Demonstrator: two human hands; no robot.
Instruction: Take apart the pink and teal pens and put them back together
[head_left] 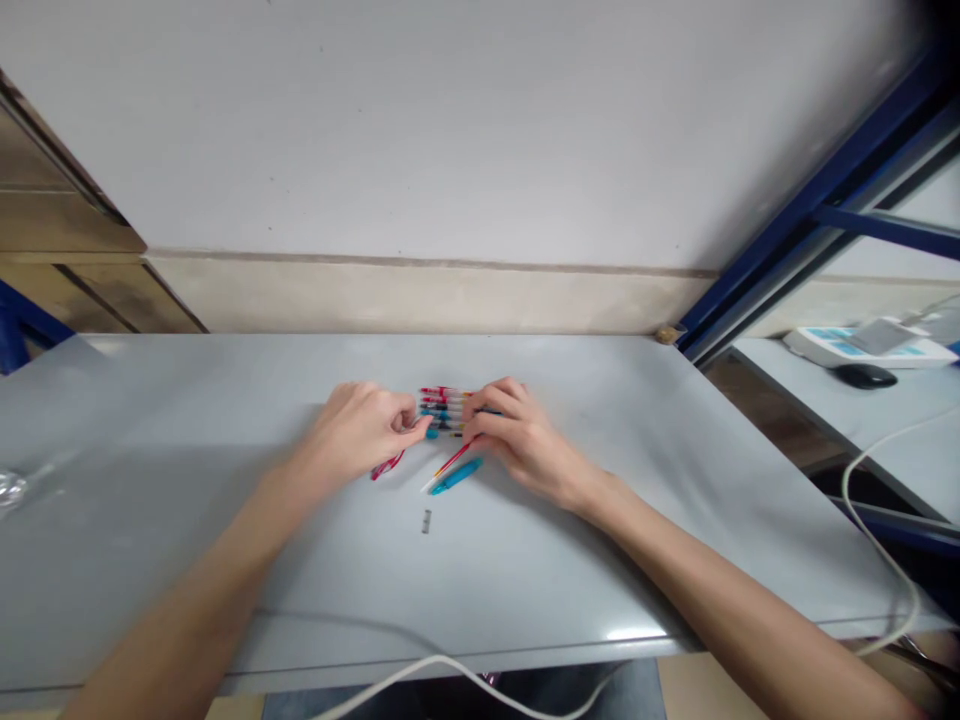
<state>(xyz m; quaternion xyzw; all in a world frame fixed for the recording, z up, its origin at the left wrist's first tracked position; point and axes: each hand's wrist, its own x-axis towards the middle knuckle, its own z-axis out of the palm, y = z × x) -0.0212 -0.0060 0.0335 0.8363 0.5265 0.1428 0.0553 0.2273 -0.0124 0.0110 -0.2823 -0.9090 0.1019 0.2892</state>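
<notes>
My left grip [367, 425] is at the left end of the pen row [442, 403], thumb and finger close together; I can't tell if they pinch anything. My right grip [521, 432] bends over its right end, maybe so pens don't roll; I can't tell how tightly. Both arms [247, 525] slant inward. On the row's near side, a red stick [451, 461], blue tube [457, 477] and tiny grey bit [427, 521] lie on the desk [600, 570].

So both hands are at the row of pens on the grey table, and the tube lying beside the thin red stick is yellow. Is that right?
Not quite: the tube beside the thin red stick is bright blue, not yellow, as the head view shows. The left hand and right hand are indeed at the row of pens on the grey table.
</notes>
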